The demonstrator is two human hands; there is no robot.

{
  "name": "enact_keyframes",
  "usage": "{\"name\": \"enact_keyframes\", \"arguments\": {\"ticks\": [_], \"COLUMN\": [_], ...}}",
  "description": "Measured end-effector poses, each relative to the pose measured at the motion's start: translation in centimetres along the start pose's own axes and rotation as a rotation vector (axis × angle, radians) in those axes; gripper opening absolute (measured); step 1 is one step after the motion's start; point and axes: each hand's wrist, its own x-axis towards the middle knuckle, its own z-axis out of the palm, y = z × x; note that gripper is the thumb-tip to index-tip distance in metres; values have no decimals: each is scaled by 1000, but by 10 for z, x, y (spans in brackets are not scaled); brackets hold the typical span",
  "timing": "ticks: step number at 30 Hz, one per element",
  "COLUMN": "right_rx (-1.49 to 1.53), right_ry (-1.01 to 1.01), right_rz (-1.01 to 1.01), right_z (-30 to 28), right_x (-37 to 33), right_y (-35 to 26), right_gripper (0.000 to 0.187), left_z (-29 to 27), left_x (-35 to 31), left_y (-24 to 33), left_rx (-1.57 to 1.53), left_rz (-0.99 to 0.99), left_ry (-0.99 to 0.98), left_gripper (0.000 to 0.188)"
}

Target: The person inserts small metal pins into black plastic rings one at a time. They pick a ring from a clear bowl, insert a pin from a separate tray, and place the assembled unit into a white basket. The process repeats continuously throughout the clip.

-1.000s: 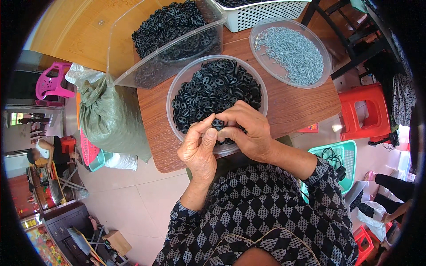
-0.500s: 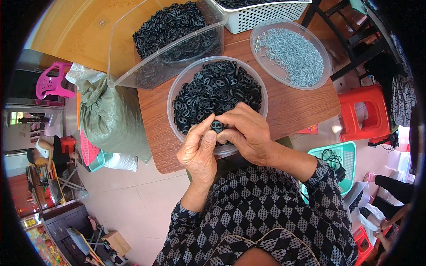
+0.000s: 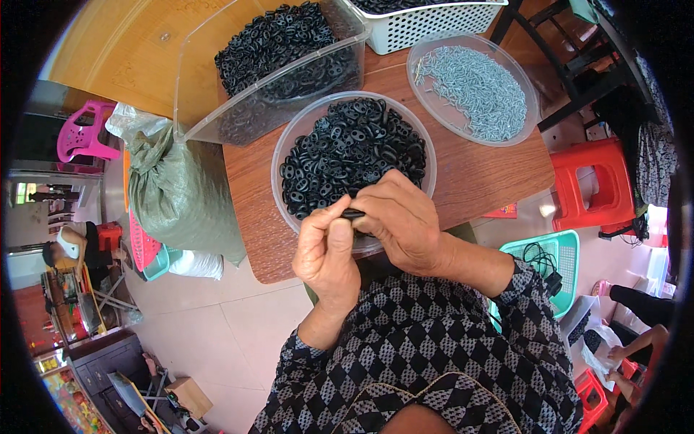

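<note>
Head view: both bare hands meet over the near edge of a round clear tub (image 3: 431, 173), and one small black piece (image 3: 352, 214) sits between their fingertips. That piece is seen edge-on, as a thin dark sliver; its long axis runs left to right, almost level, with one end toward the left hand (image 3: 327, 253) and the other toward the right hand (image 3: 401, 224). Its narrow side is turned up toward the camera, so its flat faces are hidden from here (whether it has holes cannot be told from this angle). The left hand pinches it with thumb and forefinger, the thumb pointing up and away from the body; the right hand, curled and reaching in from the other side, grips it too, though its thumb is mostly hidden. Under and beyond the fingers, a heap of black pieces (image 3: 354, 145) fills the tub, many of them ovals with two holes, lying at all angles. The tub stands on a brown wooden table (image 3: 477, 170). Behind it to the left is a clear box (image 3: 199, 79) with more such pieces, and to the right a shallow dish (image 3: 441, 101) bears a pile of silvery screws (image 3: 481, 90), beside a white basket (image 3: 434, 25) with slotted sides
</note>
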Motion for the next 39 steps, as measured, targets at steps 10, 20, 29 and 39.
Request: {"name": "enact_keyframes", "arguments": {"ticks": [10, 20, 29, 39], "right_rx": [44, -200, -182, -177], "right_ry": [-97, -67, -104, -120], "right_rz": [43, -110, -70, -44], "right_z": [-6, -5, -8, -8], "right_x": [-1, -3, -2, -4], "right_y": [0, 5, 6, 7], "right_gripper": [33, 34, 32, 37], "left_z": [-3, -3, -6, -6], "left_x": [4, 5, 5, 3], "left_y": [8, 8, 4, 2], "left_rx": [-3, -45, -49, -80], "left_rz": [-109, -139, -205, -214], "left_ry": [29, 0, 67, 79], "left_gripper": [19, 22, 25, 28]}}
